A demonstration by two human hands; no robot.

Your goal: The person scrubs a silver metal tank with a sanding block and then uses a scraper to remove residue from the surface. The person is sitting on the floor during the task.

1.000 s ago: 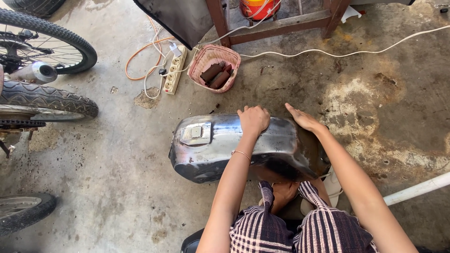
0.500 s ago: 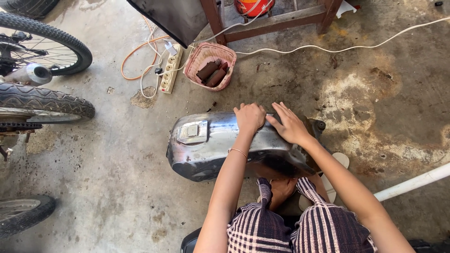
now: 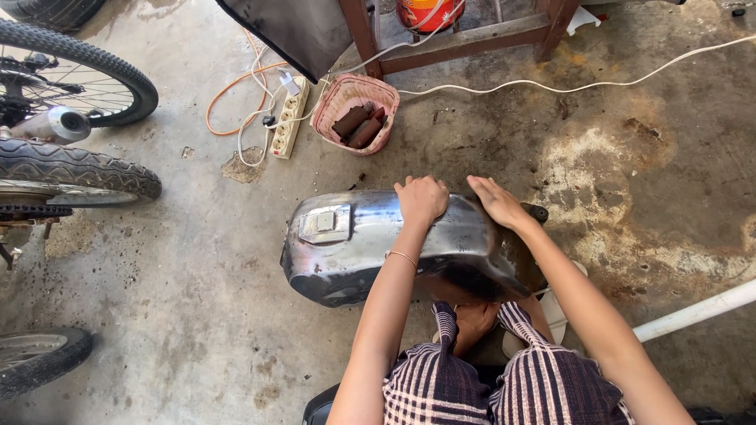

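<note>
- Resting on the stained concrete floor [image 3: 197,315], just in front of the person's knees, is a bare metal fuel tank [image 3: 354,244], rounded, shiny and scuffed, with a flat square cap plate on its top.
- The left hand [image 3: 421,198] sits curled on the tank's far top edge, fingers folded over the metal, gripping the rim.
- The right hand [image 3: 496,201] lies flat on the tank's rear end, fingers stretched out and open, pressing and not clasping.
- Beyond the tank stands a pink woven basket [image 3: 356,114] of rusty cylinders, beside a white power strip [image 3: 287,118] and loose cables.
- Left of the tank are knobbly tyres [image 3: 75,169]; open floor lies between them.
- Half a second ago the right hand sat closer to the left one; it has since slid away along the tank.
</note>
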